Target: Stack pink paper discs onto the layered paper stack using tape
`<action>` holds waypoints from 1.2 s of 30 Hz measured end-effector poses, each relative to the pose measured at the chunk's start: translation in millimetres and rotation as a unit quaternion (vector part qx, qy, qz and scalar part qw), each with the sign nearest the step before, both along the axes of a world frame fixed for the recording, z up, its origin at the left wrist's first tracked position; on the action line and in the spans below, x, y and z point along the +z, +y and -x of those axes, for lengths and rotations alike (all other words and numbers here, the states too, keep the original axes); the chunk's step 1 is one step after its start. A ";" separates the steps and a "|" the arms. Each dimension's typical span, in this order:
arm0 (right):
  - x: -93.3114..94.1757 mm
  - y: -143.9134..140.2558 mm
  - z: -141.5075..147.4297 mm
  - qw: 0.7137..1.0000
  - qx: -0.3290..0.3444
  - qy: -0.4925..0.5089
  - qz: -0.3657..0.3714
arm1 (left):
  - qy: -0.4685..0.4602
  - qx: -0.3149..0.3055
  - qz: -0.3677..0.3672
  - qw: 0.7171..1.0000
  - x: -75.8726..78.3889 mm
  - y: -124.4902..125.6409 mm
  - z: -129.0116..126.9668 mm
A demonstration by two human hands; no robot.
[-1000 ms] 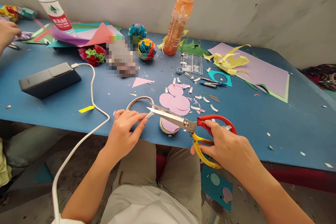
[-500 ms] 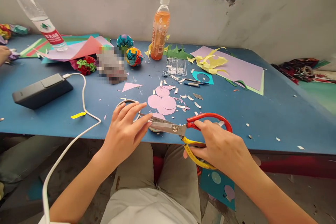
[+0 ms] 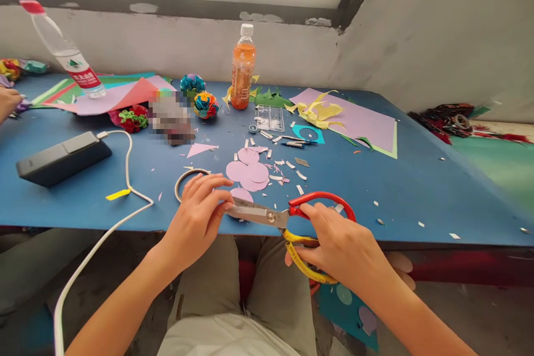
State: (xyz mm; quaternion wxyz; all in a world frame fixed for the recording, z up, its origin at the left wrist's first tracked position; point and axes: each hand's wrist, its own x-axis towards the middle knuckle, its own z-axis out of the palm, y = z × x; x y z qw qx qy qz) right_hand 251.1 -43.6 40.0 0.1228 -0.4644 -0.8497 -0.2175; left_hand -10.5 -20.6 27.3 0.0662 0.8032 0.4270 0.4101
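Note:
My right hand [image 3: 340, 236] grips a pair of scissors [image 3: 252, 213] by its handles, one loop red and the other wrapped in yellow. The blades point left and lie nearly together. At their tips my left hand [image 3: 202, 203] has its thumb and forefinger pinched; whatever is between them is hidden. The other left fingers are bent over a pale ring [image 3: 178, 184], perhaps a tape roll, lying on the table. Just beyond the blades several pink paper discs [image 3: 250, 172] overlap, and another disc [image 3: 242, 194] lies close to the blades.
White and pink scraps [image 3: 287, 164] litter the blue table [image 3: 375, 178]. Farther back stand an orange drink bottle [image 3: 243, 72] and a tilted water bottle [image 3: 79, 69]. A black power bank [image 3: 62, 158] trails a white cable [image 3: 104, 236] on the left. Another person's hand [image 3: 8, 103] shows at the far left.
The view has tipped upward, so the tabletop sits lower in the picture. My left thumb and forefinger have drawn closer together at the blade tips. The right hand keeps its grip on the scissors.

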 end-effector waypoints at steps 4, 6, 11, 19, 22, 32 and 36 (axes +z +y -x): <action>-12.4 3.6 -21.9 0.994 -0.098 0.042 0.006 | -0.248 0.041 0.063 0.966 -14.1 -10.5 -0.4; -18.4 9.0 -39.4 0.982 -0.182 0.052 0.023 | -0.330 0.029 0.159 0.930 -23.0 -15.4 0.2; -25.1 26.4 -74.9 0.942 -0.292 0.116 0.117 | -0.413 0.002 0.333 0.848 -30.6 -17.4 -0.5; -15.1 7.5 -12.5 0.965 -0.196 0.171 -0.014 | -0.416 -0.113 0.442 0.787 -20.9 -17.8 -10.1; -12.3 -5.7 38.4 0.938 -0.007 0.344 0.036 | -0.406 -0.169 0.476 0.762 -20.5 -23.9 -12.7; -11.9 -1.6 75.5 0.879 0.094 0.460 0.085 | -0.431 -0.226 0.541 0.686 -15.3 -34.3 -8.8; -10.1 1.4 68.4 0.891 0.106 0.431 0.097 | -0.423 -0.235 0.556 0.676 -14.2 -32.8 -6.5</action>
